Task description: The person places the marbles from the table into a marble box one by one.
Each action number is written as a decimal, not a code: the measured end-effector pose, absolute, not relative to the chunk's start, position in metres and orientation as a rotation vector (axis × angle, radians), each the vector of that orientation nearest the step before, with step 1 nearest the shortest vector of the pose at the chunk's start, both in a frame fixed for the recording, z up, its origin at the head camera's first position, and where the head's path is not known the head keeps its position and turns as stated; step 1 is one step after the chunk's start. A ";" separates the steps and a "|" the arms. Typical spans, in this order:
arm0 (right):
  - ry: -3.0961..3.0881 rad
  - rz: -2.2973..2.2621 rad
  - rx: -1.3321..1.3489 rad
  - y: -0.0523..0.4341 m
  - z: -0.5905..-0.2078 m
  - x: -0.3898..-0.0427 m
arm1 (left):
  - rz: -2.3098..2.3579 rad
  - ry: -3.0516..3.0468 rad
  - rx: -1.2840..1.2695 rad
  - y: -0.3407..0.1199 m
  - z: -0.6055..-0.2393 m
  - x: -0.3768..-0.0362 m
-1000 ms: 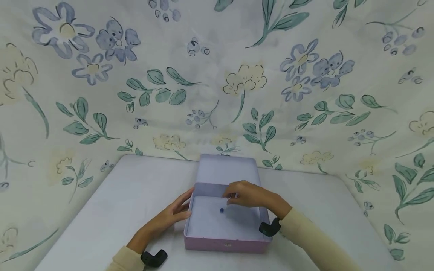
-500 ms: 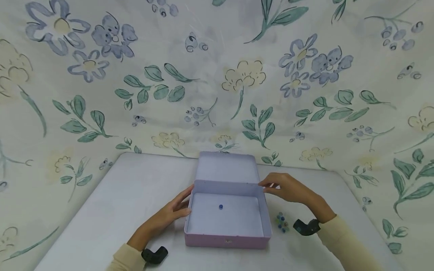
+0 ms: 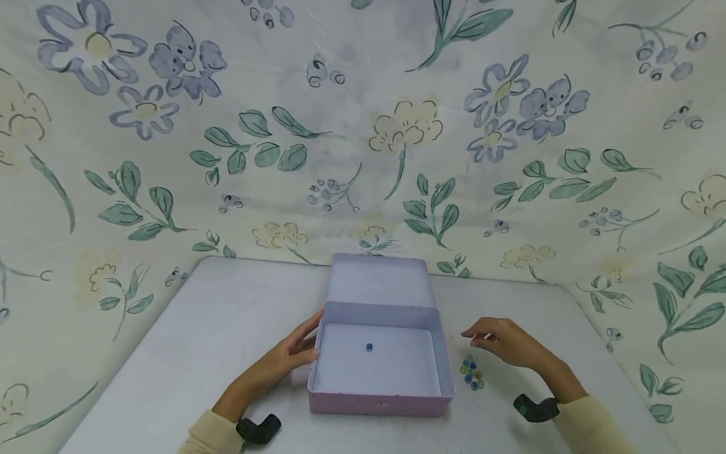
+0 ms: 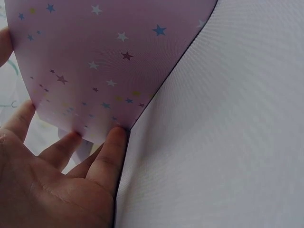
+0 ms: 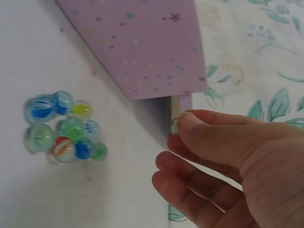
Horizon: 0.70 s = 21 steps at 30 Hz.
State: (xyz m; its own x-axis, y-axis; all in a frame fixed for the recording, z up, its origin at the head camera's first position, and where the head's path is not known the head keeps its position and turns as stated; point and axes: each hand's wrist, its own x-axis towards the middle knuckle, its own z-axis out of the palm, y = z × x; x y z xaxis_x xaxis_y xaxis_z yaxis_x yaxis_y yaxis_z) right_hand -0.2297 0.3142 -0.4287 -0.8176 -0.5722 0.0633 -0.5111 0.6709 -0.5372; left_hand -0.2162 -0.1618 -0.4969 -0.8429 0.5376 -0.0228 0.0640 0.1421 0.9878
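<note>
A lilac tin box [image 3: 381, 405], its lid [image 3: 379, 280] laid back, stands at the middle of the table. One blue marble [image 3: 369, 347] lies inside it. My left hand [image 3: 280, 360] rests on the box's left side; in the left wrist view its fingertips [image 4: 115, 137] touch the star-printed wall [image 4: 114, 52]. To the right of the box, my right hand [image 3: 510, 343] hovers with loosely bent fingers and nothing between them. Several glass marbles lie grouped near it on the table, among them a green marble [image 5: 72, 128] and a red-striped marble [image 5: 63, 149].
The white table [image 3: 244, 302] reaches back to a floral cloth [image 3: 340, 157] hanging behind it. Dark camera mounts sit on the left wrist [image 3: 258, 430] and right wrist [image 3: 535, 408].
My right hand has moved from over the inside of the box, across its right rim, to beyond the box near the marbles. The left hand has stayed on the box.
</note>
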 end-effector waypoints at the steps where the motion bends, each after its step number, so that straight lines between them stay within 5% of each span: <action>1: 2.761 -0.847 -0.900 0.314 -0.432 -0.229 | 1.747 2.056 0.586 -0.162 -0.497 -0.216; 21: 2.744 -0.706 -0.978 0.311 -0.463 -0.224 | 1.736 2.061 0.614 -0.162 -0.496 -0.217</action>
